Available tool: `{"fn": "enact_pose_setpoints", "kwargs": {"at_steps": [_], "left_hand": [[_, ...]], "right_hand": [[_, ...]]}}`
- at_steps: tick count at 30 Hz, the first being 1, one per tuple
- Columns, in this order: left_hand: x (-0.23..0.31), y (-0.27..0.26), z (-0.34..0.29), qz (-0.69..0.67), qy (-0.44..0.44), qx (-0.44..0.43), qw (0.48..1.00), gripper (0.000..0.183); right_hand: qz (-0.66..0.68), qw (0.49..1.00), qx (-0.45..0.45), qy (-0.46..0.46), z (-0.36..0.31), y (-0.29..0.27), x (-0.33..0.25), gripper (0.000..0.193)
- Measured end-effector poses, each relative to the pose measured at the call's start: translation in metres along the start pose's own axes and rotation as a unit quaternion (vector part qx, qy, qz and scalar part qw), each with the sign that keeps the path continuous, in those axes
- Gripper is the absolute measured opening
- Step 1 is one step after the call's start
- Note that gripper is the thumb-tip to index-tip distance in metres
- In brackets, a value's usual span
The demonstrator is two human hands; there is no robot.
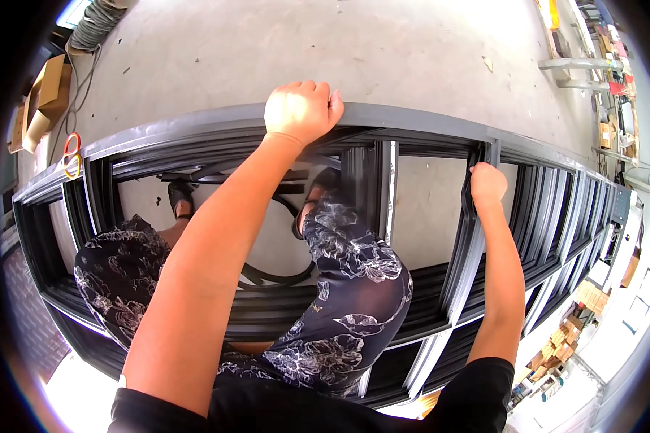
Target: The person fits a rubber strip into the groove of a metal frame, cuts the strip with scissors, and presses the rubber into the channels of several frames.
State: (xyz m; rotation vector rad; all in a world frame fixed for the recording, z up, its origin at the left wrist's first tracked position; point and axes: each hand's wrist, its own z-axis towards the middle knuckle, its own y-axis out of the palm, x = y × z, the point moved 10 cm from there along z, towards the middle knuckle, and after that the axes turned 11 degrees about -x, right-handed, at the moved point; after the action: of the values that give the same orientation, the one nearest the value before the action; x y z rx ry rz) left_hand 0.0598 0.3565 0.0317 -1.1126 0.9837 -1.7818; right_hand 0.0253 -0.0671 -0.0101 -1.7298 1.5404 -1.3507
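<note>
the left hand curls over the top rail of a stack of dark metal frames, fingers closed on its far edge — a bracing hold, it seems, that steadies the person leaning over it. the right hand is clenched on a black rubber strip at an upright bar, apparently pressing it into the groove. the frames lie flat across the concrete floor, a coiled black strip beneath the knees.

the left hand curls over the frame, hiding its fingertips behind the rail. the person's legs cover part of the hose. shelf clutter at the right rim is too small to tell.
</note>
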Motion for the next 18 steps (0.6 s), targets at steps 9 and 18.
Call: {"fn": "enact_pose_setpoints", "kwargs": {"at_steps": [9, 18], "left_hand": [[0.001, -0.002, -0.002, -0.012, 0.002, 0.022, 1.0, 0.028], [-0.001, 0.002, -0.002, -0.011, -0.005, 0.015, 1.0, 0.031]], "right_hand": [[-0.071, 0.996, -0.041, 0.044, 0.003, -0.003, -0.009, 0.015], [-0.074, 0.996, -0.028, 0.042, 0.007, 0.004, 0.003, 0.017]]}}
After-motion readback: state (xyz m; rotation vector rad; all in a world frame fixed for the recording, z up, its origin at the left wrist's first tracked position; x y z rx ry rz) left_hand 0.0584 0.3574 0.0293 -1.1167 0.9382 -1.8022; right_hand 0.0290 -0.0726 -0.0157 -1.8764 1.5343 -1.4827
